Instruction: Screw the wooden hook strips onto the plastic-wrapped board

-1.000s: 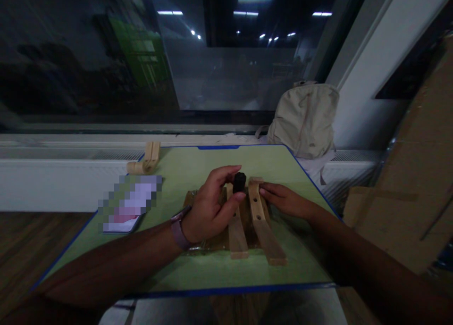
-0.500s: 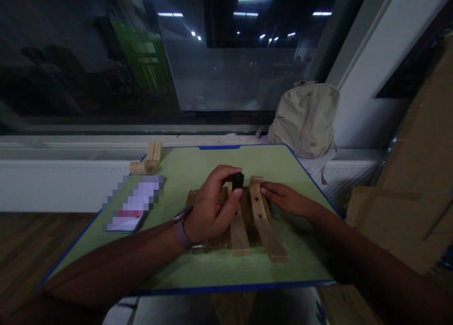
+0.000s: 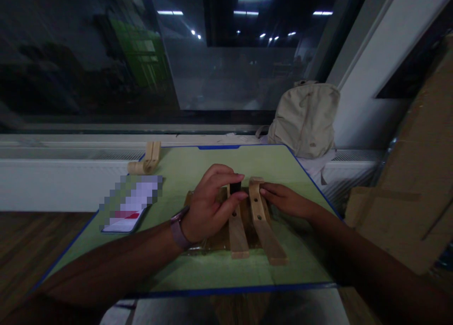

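A small black block (image 3: 235, 187) sits at the far end of the left slat (image 3: 238, 233), pinched in the left hand (image 3: 207, 209). It looks light and hard, best held by its sides. The right hand (image 3: 286, 201) presses flat-fingered, gripping nothing, on the right slat (image 3: 264, 221) on the green bench (image 3: 198, 164).

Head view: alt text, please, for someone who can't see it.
The left hand pinches a small black block over one wooden slat; the right hand touches the neighbouring slat, both lying on a green mat.

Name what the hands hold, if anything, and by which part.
The left hand pinches a small black piece by its top, between thumb and fingers. The right hand only touches the right wooden slat near its far end.
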A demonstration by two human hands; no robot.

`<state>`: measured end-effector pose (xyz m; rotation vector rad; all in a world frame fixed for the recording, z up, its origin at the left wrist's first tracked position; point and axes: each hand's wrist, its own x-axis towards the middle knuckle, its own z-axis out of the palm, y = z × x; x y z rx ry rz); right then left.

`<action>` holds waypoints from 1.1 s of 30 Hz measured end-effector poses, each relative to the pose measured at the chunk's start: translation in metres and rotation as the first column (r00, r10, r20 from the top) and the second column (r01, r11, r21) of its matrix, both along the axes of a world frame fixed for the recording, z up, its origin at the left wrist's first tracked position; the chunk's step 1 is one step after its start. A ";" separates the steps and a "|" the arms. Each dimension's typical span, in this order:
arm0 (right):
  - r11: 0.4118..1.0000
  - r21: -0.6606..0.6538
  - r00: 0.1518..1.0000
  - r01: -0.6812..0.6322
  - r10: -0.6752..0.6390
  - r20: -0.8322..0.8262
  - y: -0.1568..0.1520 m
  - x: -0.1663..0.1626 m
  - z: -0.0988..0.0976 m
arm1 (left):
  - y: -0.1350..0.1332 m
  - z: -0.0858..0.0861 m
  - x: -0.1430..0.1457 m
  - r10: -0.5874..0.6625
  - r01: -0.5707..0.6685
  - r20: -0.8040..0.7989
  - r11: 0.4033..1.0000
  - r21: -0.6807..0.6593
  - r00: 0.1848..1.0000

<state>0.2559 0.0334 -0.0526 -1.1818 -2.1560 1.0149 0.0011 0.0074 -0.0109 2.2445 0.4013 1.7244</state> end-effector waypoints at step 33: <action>0.999 -0.002 0.999 0.033 -0.033 0.008 -0.002 -0.001 0.002 | -0.008 0.000 0.001 0.035 -0.040 -0.039 0.992 -0.123 0.999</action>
